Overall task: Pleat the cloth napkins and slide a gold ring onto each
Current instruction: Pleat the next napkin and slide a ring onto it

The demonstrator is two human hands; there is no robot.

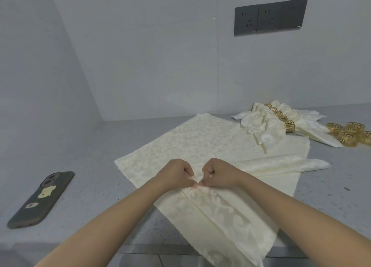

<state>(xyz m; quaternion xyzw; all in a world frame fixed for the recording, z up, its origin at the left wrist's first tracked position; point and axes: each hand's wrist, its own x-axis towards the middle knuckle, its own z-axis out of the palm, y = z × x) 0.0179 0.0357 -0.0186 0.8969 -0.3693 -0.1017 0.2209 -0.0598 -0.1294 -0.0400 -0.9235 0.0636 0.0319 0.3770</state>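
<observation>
Near edge of the cream napkin hanging off the table, pinched mid-pleat by left hand and right hand; several ringed napkins done, loose gold rings waiting.

Damask cloth napkin, shiny gold rings

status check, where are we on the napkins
Left hand and right hand both pinching pleats in the cream napkin. Finished ringed napkins far right, loose gold rings beside them. Nothing in the way; phone off left.
</observation>
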